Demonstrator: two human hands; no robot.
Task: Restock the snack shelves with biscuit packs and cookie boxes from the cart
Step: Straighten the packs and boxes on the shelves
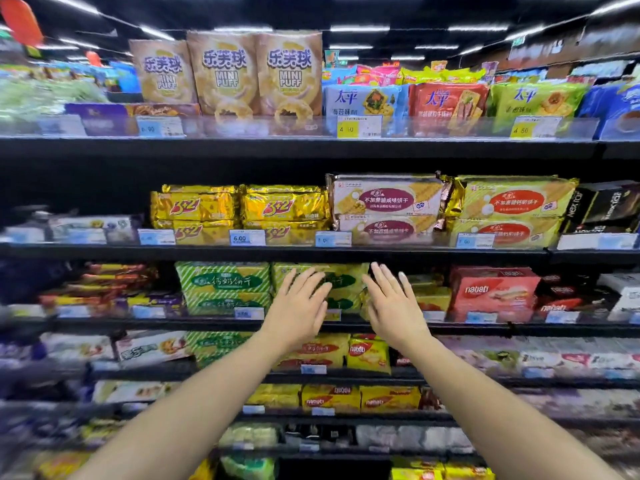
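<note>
At the far left of the third shelf down, orange and purple packs (104, 285) lie stacked flat, blurred. Over them, on the second shelf, a dark gap opens above some low packs. Next along, gold 3+2 packs (197, 206) sit directly above a stack of green-striped biscuit packs (223, 282). That stack stands at the shelf lip, its lower front behind a blue price tag (248, 312).

A narrow slit parts it from a twin stack (343, 289) of the same green-striped kind, two high. The twin stack nearly reaches the underside of the shelf above (346, 252), so little room shows over it.

My left hand (298, 306) is released, fingers straight and slightly spread, palm toward the twin stack's left front. The fingertips overlap its face, but I cannot tell whether they touch. The stack's middle shows between my two hands. My right hand (394, 306) is released too, fingers straight, at the stack's right edge, grasping nothing. Both wrists cross the black shelf edge (485, 329) from in front, and my forearms pass before the lower shelves.

Just right of my right hand, low yellow packs (431, 299) sit with dark open space above them. Red Nabati boxes (491, 292) stand close beside those, their tops near the shelf above.
</note>
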